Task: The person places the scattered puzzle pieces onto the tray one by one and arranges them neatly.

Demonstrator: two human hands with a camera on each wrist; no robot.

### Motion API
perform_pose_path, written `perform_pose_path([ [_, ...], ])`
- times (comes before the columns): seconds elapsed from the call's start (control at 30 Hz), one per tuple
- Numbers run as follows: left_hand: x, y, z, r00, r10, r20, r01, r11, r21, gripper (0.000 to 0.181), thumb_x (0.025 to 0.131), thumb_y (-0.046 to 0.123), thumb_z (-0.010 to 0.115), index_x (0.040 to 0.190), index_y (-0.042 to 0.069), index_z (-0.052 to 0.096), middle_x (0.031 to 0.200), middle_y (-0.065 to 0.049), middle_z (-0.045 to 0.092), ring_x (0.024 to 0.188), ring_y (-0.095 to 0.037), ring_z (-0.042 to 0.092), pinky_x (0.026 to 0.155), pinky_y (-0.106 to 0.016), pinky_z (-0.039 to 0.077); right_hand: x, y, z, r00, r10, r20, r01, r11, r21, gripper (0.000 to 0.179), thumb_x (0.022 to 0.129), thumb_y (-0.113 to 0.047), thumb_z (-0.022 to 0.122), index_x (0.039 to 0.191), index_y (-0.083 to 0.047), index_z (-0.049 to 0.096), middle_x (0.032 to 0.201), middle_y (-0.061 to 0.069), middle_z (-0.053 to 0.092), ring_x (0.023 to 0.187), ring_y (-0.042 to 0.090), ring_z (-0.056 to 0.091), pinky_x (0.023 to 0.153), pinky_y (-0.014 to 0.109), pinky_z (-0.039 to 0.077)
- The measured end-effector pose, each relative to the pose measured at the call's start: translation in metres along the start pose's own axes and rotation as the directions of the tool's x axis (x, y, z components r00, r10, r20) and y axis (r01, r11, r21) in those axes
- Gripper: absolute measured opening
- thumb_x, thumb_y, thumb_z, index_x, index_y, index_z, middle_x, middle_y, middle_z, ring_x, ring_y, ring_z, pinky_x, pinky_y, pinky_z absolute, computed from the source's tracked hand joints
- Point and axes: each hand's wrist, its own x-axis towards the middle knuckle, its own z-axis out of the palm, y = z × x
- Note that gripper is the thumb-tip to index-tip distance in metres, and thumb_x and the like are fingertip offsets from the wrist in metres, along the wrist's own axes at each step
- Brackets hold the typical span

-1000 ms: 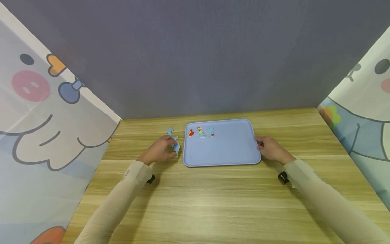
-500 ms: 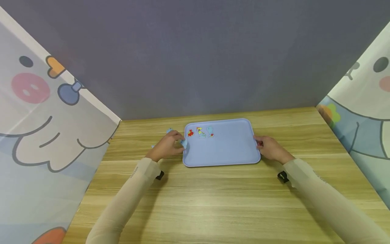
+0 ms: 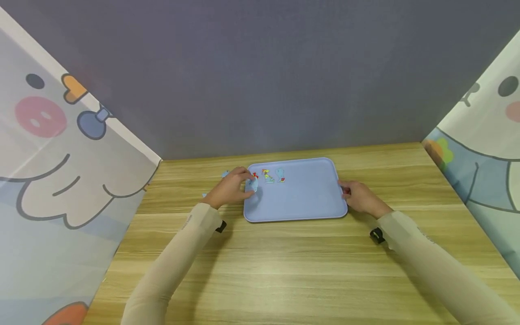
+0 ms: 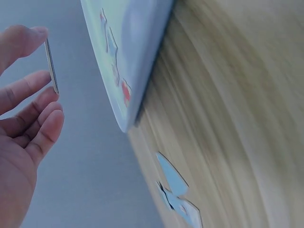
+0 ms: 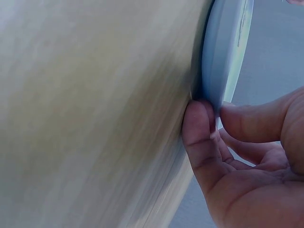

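My left hand (image 3: 231,187) pinches a thin, flat light-blue puzzle piece (image 3: 253,184) between thumb and fingers, above the left end of the blue tray (image 3: 300,201). In the left wrist view the piece (image 4: 51,66) is seen edge-on, clear of the tray. My right hand (image 3: 361,197) grips the tray's right rim, thumb on top and fingers curled beneath, as the right wrist view shows at the tray edge (image 5: 221,52). Along the tray's back left lie a red piece (image 3: 255,175), partly hidden by my left hand, a yellow-and-green piece (image 3: 268,176) and a blue-and-red piece (image 3: 280,175).
Light-blue pieces (image 4: 173,175) lie on the wooden table (image 3: 260,262) left of the tray, mostly behind my left hand in the head view. A grey wall (image 3: 260,81) rises behind the table, and cartoon-printed panels (image 3: 48,180) stand at both sides.
My left hand has lifted the light-blue piece from the table and carried it rightward over the tray's left rim. The right hand stays on the tray's right rim.
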Motion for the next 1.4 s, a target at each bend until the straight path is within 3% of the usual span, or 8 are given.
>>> perform_pose_path([
  [0.5,0.039,0.016,0.009,0.996,0.086,0.005,-0.086,0.995,0.051,0.036,0.081,0.026,0.075,0.11,0.005,0.066,0.11,-0.004,0.056,0.105,-0.019,0.048,0.087,-0.029,0.044,-0.002,-0.001,-0.002,1.0,0.006,-0.005,-0.006,1.0,-0.006,0.047,0.088,0.006,0.054,0.131,0.018,0.041,0.086,0.013,0.054,0.081,0.027,0.05,0.07,0.037,0.044],
  [0.87,0.073,0.034,0.029,0.997,0.03,0.065,-0.028,0.999,-0.021,0.038,0.082,0.025,0.075,0.114,0.007,0.066,0.112,-0.002,0.054,0.108,-0.016,0.048,0.088,-0.028,0.043,-0.002,0.002,-0.002,1.0,0.004,-0.001,-0.004,1.0,-0.003,0.047,0.088,0.006,0.055,0.131,0.019,0.041,0.087,0.015,0.055,0.082,0.028,0.05,0.071,0.039,0.045],
  [1.13,0.09,0.047,0.04,0.994,0.049,0.095,-0.054,0.997,0.05,0.035,0.084,0.026,0.073,0.113,0.007,0.067,0.114,-0.002,0.056,0.112,-0.017,0.047,0.09,-0.025,0.041,-0.002,0.001,0.0,1.0,0.003,0.005,-0.003,1.0,-0.008,0.047,0.088,0.006,0.054,0.131,0.018,0.041,0.086,0.014,0.054,0.081,0.027,0.05,0.07,0.038,0.044],
  [1.4,0.106,0.052,0.049,0.996,0.023,0.09,-0.032,0.994,0.102,0.037,0.083,0.026,0.074,0.114,0.006,0.067,0.113,-0.004,0.058,0.106,-0.018,0.049,0.09,-0.026,0.042,0.0,-0.004,-0.002,1.0,-0.013,-0.004,0.013,1.0,-0.017,0.047,0.087,0.006,0.055,0.131,0.018,0.041,0.082,0.012,0.053,0.077,0.026,0.05,0.068,0.037,0.043],
])
